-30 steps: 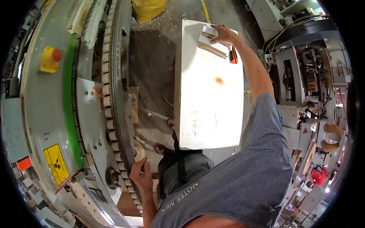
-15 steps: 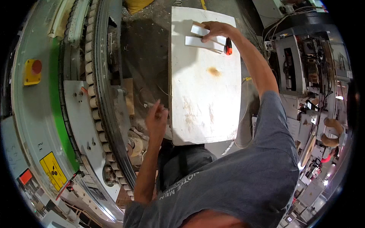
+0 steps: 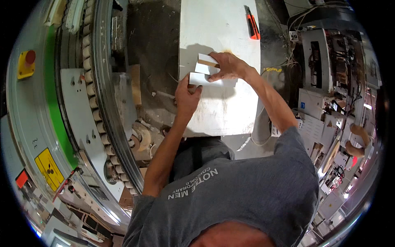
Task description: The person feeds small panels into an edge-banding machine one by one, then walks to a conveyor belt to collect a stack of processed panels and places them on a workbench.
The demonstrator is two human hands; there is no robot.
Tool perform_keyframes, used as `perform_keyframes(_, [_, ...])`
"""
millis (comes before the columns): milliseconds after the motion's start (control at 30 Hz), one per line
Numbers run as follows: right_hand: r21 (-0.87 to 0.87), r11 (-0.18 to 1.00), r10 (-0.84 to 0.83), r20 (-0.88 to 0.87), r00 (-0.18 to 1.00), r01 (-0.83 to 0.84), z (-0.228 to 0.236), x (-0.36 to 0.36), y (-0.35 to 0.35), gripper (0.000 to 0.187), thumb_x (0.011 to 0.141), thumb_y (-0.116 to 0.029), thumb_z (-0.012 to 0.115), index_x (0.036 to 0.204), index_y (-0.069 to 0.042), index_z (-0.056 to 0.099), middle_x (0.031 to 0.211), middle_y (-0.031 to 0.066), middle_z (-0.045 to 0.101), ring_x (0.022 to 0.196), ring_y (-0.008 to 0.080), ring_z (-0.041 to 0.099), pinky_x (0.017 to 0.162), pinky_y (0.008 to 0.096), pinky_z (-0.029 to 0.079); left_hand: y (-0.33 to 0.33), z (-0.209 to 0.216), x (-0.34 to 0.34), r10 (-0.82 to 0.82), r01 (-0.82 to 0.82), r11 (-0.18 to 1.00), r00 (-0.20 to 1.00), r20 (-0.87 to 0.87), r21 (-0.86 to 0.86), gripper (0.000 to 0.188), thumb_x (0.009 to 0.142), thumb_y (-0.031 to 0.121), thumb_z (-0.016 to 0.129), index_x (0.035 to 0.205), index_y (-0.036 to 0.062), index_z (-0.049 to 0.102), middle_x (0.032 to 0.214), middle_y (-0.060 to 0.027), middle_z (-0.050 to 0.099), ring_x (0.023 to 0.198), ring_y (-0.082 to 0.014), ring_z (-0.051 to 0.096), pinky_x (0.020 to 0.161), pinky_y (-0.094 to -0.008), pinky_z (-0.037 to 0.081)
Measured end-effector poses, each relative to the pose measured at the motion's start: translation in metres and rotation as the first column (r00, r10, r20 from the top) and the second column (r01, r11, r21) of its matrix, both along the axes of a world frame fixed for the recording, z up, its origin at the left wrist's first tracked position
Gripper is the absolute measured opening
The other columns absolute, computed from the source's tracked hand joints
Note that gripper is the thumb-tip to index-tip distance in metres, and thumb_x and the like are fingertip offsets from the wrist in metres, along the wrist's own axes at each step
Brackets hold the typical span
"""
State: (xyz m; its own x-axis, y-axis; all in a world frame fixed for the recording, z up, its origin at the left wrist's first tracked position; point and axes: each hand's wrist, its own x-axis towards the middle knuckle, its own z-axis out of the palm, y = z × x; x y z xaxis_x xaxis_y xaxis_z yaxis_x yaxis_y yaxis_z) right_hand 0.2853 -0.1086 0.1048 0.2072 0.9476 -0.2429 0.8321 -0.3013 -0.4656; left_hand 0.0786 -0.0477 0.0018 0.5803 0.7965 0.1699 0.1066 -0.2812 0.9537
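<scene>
Over a white board-topped table (image 3: 230, 113), both my hands are on small white strips of board with brown cut edges. My left hand (image 3: 187, 96) pinches the left end of the nearer strip (image 3: 199, 78). Fingers and thumb of my right hand (image 3: 230, 67) are closed around the strips from the right, spanning the nearer one and the farther strip (image 3: 203, 58). The two strips lie at an angle to each other, and a white face shows between them. My right palm covers part of them. An orange and black utility knife (image 3: 253, 28) lies at the table's far right.
On the left runs a machine with a roller conveyor (image 3: 97, 111) and a red stop button on a yellow box (image 3: 26, 64). Loose cables (image 3: 290, 53) and an open machine cabinet (image 3: 314, 66) stand to the right. Round rolls (image 3: 142, 138) sit low beside the table.
My right hand has brought the strips nearer, away from the knife, which stays on the table. My left hand has come up from beside the table and taken hold of the nearer strip.
</scene>
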Motion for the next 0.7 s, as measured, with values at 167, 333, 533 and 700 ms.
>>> perform_keyframes(167, [0.174,0.984,-0.012,-0.087,0.996,0.027,0.001,0.019,-0.013,0.087,0.07,-0.052,0.084,0.134,-0.002,0.054,0.121,0.0182,0.065,0.112,0.0333,0.062,0.101,0.0447,0.05,-0.007,0.008,0.006,0.016,-0.013,0.999,0.997,-0.081,0.04,0.056,0.081,0.003,0.074,0.133,-0.0039,0.053,0.119,-0.0166,0.057,0.099,-0.0235,0.062,0.073,-0.0306,0.056])
perform_keyframes(333, [0.386,0.922,0.074,-0.263,0.962,0.035,-0.004,0.044,-0.014,0.085,0.075,-0.05,0.081,0.136,0.001,0.054,0.129,0.0237,0.059,0.12,0.0383,0.056,0.105,0.0453,0.047,-0.004,0.004,0.013,0.035,-0.029,0.997,0.996,-0.08,0.073,0.055,0.081,0.006,0.073,0.132,-0.0047,0.054,0.118,-0.0177,0.057,0.099,-0.0251,0.061,0.072,-0.0319,0.056])
perform_keyframes(533, [0.719,0.681,-0.237,0.039,0.971,0.137,0.025,0.056,-0.03,0.058,0.084,-0.047,0.074,0.114,0.002,0.066,0.102,0.0152,0.056,0.102,0.0272,0.05,0.081,0.0428,0.053,0.022,-0.014,0.019,0.042,-0.023,0.98,0.995,-0.089,0.198,0.054,0.083,0.011,0.072,0.131,-0.0031,0.055,0.117,-0.0174,0.057,0.098,-0.0271,0.06,0.074,-0.0328,0.054])
perform_keyframes(700, [0.637,0.548,-0.454,-0.318,0.832,0.542,0.039,0.012,-0.103,0.054,0.091,-0.045,0.067,0.116,0.002,0.069,0.09,0.0116,0.062,0.075,0.0209,0.057,0.066,0.0351,0.049,-0.007,0.018,0.01,0.004,0.007,0.987,0.998,-0.068,0.161,0.056,0.081,0.011,0.077,0.133,0.0042,0.055,0.124,-0.0155,0.059,0.107,-0.023,0.06,0.082,-0.0331,0.055])
